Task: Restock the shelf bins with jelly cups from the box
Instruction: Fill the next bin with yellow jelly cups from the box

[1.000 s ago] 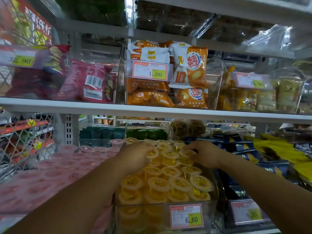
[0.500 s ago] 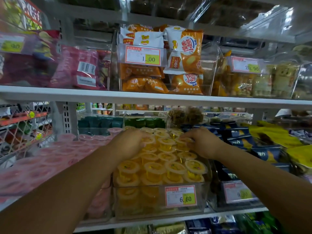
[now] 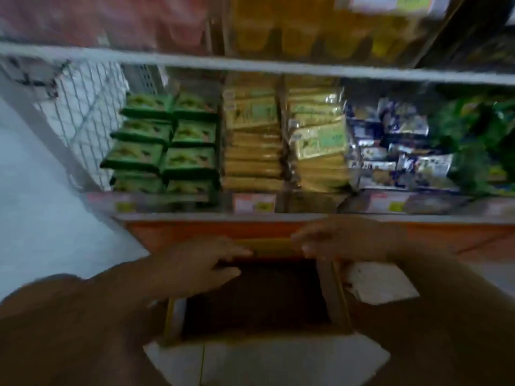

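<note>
Both hands have left the yellow jelly-cup bin, and the view has dropped to the lowest shelf and an open cardboard box [image 3: 256, 299] on the pale floor [image 3: 41, 207], hard against the unit's orange base [image 3: 178, 231]. Motion blur leaves no writing legible: the price tags [image 3: 253, 203] along the shelf's front edge show only pink-white cards with yellow patches. Behind them, from the shelf's left end, lie green packets [image 3: 164, 143], yellow packs [image 3: 250, 146], dark blue-and-white packets [image 3: 395, 146] and green bags [image 3: 473, 140]. A wire mesh panel [image 3: 83, 107] closes the left end. The yellow bin [image 3: 306, 26] smears across the frame's top edge. The left hand [image 3: 200, 263] reaches over the box's far left corner, fingers stretched out and holding nothing. The right hand [image 3: 342, 240] hovers at the far right corner, fingers loosely extended and nothing in its grasp; whether it touches the box wall cannot be told. The box interior is dark, and no cups can be made out inside.
</note>
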A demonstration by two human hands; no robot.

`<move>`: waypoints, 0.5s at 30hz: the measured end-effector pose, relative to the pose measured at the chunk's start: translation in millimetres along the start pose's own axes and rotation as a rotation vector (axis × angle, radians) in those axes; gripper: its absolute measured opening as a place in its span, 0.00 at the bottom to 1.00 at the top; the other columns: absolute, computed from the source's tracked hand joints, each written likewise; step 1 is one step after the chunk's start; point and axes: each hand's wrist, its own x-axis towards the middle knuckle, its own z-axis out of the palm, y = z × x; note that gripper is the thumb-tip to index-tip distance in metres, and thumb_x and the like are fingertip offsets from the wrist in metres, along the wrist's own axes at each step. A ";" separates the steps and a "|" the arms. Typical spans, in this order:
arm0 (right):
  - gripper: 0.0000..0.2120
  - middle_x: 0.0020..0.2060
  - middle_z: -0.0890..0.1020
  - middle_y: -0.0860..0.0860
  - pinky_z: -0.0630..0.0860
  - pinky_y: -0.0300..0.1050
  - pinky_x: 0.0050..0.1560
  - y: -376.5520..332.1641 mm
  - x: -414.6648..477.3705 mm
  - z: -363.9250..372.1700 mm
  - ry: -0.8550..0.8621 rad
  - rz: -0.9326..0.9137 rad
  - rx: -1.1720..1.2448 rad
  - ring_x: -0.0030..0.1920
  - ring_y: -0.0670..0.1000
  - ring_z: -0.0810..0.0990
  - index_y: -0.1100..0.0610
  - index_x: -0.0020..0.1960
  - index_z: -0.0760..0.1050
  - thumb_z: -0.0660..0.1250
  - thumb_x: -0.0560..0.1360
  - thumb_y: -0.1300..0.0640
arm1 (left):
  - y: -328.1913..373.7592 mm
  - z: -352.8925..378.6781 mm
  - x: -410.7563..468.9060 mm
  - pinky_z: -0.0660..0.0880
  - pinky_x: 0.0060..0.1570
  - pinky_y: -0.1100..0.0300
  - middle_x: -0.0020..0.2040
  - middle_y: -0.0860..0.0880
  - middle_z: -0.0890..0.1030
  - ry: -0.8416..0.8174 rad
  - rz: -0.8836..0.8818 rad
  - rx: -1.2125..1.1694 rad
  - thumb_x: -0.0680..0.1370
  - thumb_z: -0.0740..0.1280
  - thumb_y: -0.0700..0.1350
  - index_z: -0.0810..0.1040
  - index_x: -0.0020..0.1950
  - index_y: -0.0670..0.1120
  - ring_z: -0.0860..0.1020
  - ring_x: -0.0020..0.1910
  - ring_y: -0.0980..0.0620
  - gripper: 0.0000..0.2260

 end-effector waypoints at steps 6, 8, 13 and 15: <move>0.13 0.55 0.78 0.53 0.74 0.47 0.56 146.4 112.6 81.6 0.104 0.522 0.367 0.50 0.51 0.78 0.55 0.64 0.74 0.61 0.81 0.58 | -82.6 131.4 37.7 0.70 0.64 0.57 0.69 0.50 0.71 -0.295 -0.392 -0.108 0.81 0.62 0.48 0.68 0.72 0.53 0.72 0.64 0.51 0.18; 0.13 0.61 0.76 0.55 0.74 0.50 0.61 160.9 129.1 98.1 0.105 0.625 0.357 0.56 0.55 0.77 0.55 0.64 0.73 0.59 0.81 0.59 | -94.9 154.3 49.2 0.70 0.62 0.58 0.71 0.49 0.70 -0.291 -0.435 -0.154 0.82 0.60 0.48 0.66 0.74 0.52 0.72 0.66 0.49 0.20; 0.18 0.70 0.67 0.62 0.64 0.47 0.68 192.9 162.5 121.8 -0.010 0.795 0.217 0.71 0.60 0.66 0.67 0.72 0.63 0.52 0.83 0.62 | -123.9 213.6 65.8 0.64 0.66 0.59 0.74 0.46 0.67 -0.354 -0.539 -0.295 0.83 0.59 0.47 0.63 0.75 0.48 0.68 0.71 0.47 0.21; 0.19 0.70 0.68 0.61 0.64 0.50 0.69 211.9 171.5 133.9 -0.028 0.835 0.217 0.70 0.60 0.67 0.66 0.72 0.64 0.54 0.83 0.61 | -133.2 232.6 67.3 0.62 0.69 0.58 0.74 0.45 0.66 -0.364 -0.583 -0.347 0.83 0.58 0.47 0.64 0.75 0.47 0.66 0.72 0.46 0.20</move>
